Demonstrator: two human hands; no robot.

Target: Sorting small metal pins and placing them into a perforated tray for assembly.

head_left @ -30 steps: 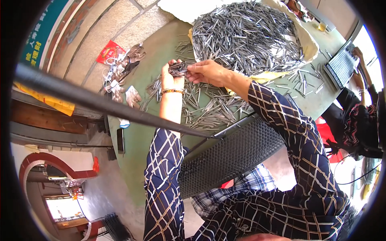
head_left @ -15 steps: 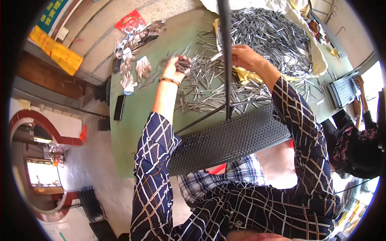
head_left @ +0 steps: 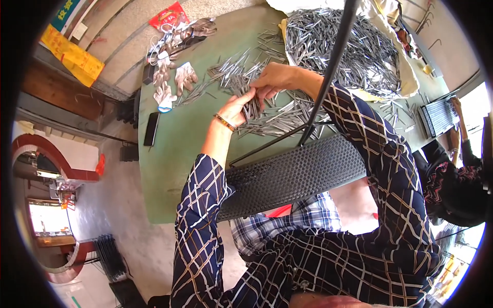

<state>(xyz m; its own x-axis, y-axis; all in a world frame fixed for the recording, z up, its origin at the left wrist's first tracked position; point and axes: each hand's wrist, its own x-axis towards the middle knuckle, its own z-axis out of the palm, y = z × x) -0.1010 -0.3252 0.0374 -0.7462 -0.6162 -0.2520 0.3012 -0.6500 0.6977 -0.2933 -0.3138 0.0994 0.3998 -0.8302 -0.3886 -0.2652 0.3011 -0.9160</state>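
Note:
Over the scattered thin grey metal rods (head_left: 277, 120) on the green table, my two hands meet. My left hand (head_left: 233, 110) is closed around a bundle of rods (head_left: 251, 109), its thumb pointing toward the other hand. At the top of that bundle, my right hand (head_left: 280, 78) has its fingers bent and pressed together on rods; how many it grips is hidden. A black tray with a honeycomb of holes (head_left: 292, 177) lies below my forearms along the near table edge.
A large heap of rods (head_left: 341, 51) fills a pale sack at the far right. A dark upright pole (head_left: 331, 66) stands before my right forearm. Gloves (head_left: 185, 77) and a phone (head_left: 151, 129) lie at the left. Another person's hand (head_left: 457, 105) works at a tray (head_left: 439, 117) on the right.
My right hand has moved left from beside the heap to my left hand. My left hand, still holding its bundle, has shifted slightly right and nearer to me. The pole now leans in view.

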